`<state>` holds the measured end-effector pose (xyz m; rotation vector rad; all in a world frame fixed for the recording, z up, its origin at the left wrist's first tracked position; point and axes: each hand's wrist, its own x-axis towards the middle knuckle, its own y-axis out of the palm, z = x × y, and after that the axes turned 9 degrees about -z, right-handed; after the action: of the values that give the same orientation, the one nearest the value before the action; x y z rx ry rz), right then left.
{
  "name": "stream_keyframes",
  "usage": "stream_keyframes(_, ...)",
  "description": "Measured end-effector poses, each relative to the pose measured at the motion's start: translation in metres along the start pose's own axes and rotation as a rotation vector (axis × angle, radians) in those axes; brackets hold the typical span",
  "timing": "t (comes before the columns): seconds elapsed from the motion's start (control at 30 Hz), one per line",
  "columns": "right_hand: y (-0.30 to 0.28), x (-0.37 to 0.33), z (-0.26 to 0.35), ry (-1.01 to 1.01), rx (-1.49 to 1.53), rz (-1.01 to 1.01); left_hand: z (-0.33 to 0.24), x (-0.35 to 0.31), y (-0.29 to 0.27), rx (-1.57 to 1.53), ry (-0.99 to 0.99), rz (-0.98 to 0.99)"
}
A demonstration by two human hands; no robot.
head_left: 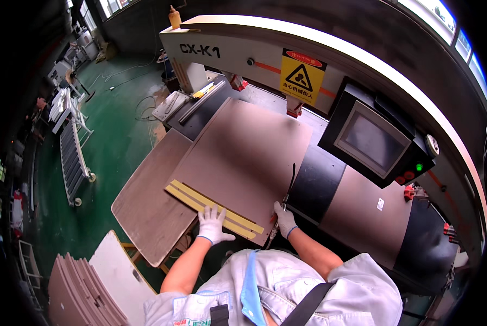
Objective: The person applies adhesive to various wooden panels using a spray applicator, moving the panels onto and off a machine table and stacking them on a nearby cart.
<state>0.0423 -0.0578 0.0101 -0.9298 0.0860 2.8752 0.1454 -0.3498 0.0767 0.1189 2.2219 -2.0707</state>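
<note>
My left hand (214, 225), in a white glove, lies with its fingers spread on two long yellow strips (186, 194). The strips run side by side along the near edge of a large brown panel (243, 152). At the panel's near right corner my right hand (284, 219), gloved too, is closed around an air blow gun (290, 187). Its thin dark nozzle points away from me, and a hose hangs below the hand. The fingers partly cover the gun's body.
A machine beam (243, 27) arches over the table, carrying a control screen (371, 138) at right. Red-tipped clamps (294, 110) hang beneath it. Another brown panel (368, 212) lies to the right. A wooden side board (151, 201) and stacked panels (80, 288) stand left.
</note>
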Motion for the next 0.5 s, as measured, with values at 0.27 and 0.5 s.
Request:
stream_keyframes(0.27,0.044,0.027,0.032,0.016,-0.185,0.010,0.021,0.078,0.011,-0.004,0.020,-0.024)
stream_keyframes(0.5,0.060,0.016,0.044,0.161,0.093,-0.085,0.038,0.143,0.001,-0.066,0.025,-0.061)
